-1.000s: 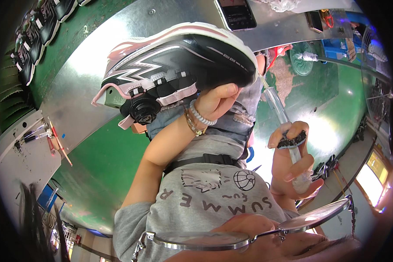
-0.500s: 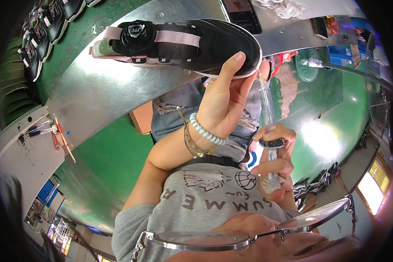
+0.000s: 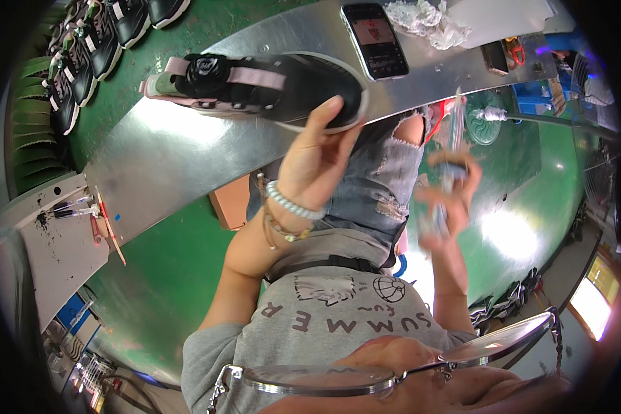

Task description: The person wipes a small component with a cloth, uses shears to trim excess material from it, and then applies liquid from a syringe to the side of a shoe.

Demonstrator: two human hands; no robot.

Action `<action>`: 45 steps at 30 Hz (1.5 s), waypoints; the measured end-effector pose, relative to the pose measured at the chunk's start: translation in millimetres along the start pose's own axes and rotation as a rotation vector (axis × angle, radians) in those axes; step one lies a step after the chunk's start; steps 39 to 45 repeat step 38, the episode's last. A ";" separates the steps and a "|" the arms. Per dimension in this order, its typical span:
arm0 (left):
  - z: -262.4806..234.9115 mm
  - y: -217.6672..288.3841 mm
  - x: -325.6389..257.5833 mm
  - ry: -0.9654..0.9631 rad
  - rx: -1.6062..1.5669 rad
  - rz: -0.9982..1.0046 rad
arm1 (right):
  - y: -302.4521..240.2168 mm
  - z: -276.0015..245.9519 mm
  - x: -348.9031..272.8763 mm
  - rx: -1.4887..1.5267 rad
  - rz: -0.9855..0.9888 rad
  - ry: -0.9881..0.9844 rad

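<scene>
My left hand (image 3: 319, 159) grips a black sneaker (image 3: 293, 81) by its toe, thumb on the upper and fingers under the sole edge. The sneaker has pink straps, a round black dial and a pale sole, and is held over the metal table with its heel to the left. To the right, my right hand (image 3: 452, 196) is closed around a clear syringe (image 3: 457, 127), smeared by motion. The syringe points away from me, its tip apart from the sneaker's toe. A dark band around the barrel is blurred between my fingers.
Beyond the sneaker, a phone (image 3: 375, 41) and crumpled white wrapping (image 3: 428, 22) lie on the metal table (image 3: 179, 169). Several black sneakers (image 3: 103, 50) stand on the green surface at far left. Brushes (image 3: 74, 207) and a red stick (image 3: 110, 228) lie at the left. Red-handled scissors (image 3: 516, 52) lie far right.
The sneaker has moved left in my left hand and uncovered more of the phone. My right hand has moved farther from my body, taking the syringe's tip away from the toe edge.
</scene>
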State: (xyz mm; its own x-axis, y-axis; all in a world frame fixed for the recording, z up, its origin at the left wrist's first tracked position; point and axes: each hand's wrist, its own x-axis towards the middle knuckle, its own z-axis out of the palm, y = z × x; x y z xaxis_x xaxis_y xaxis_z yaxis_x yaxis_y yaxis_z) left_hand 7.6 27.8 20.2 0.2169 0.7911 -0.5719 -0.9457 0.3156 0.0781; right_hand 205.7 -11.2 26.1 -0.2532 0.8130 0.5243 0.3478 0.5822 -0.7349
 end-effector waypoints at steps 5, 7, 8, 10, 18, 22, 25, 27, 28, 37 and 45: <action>-56.0 38.3 -16.8 -0.048 0.203 0.145 | 86.5 -2.1 53.8 -0.612 -0.047 -0.134; -81.9 54.2 -40.8 -0.098 0.147 0.184 | 106.9 0.9 62.6 -0.695 -0.039 -0.168; -102.2 62.7 -50.5 -0.152 0.090 0.201 | 111.8 2.4 65.5 -0.682 -0.056 -0.167; -137.8 84.1 -64.5 -0.530 -0.111 0.068 | 117.4 6.2 72.4 -0.706 0.005 -0.205; -129.6 154.6 -115.6 0.174 0.261 0.456 | 110.3 -17.9 73.8 -0.572 -0.037 -0.076; -74.1 220.7 -118.7 0.126 0.316 0.575 | 112.7 -25.9 80.0 -0.525 -0.064 -0.041; -57.8 316.9 -100.3 0.170 0.420 0.786 | 111.4 -33.4 83.6 -0.582 -0.105 0.026; -59.9 406.1 -81.3 0.225 0.346 1.046 | 109.7 -36.8 86.4 -0.602 -0.104 0.038; -71.2 463.0 -76.3 0.263 0.260 1.191 | 114.5 -26.6 88.0 -0.591 -0.099 0.041; -86.7 605.1 8.9 1.246 1.695 1.090 | 111.4 -12.5 96.2 -0.712 -0.044 0.004; -87.3 616.8 10.1 1.252 1.711 1.096 | 112.4 -9.5 97.4 -0.699 -0.035 0.011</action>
